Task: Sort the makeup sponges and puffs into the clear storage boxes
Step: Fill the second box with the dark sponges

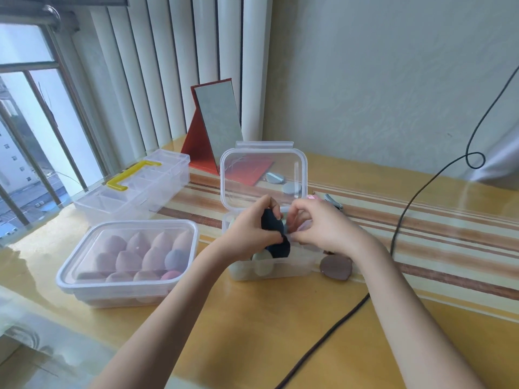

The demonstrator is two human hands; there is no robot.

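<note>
Left of the open box (269, 265) sit a compartment case (134, 189) and a lidded box (126, 259) packed with sponges (146, 256). Above the open box, the left hand (247, 231) grips a dark puff (273, 234); the right hand (320, 228) pinches its edge. Pale sponges (262, 266) lie inside. A brown puff (335, 268) lies just right.

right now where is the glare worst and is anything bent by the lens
Head view: daylight from the window puts a bright sheen on the glossy tabletop at left; the raised clear lid shows reflections; wide-angle distortion bows the radiator pipes and window bars; the hands over the open box look slightly soft.
</note>
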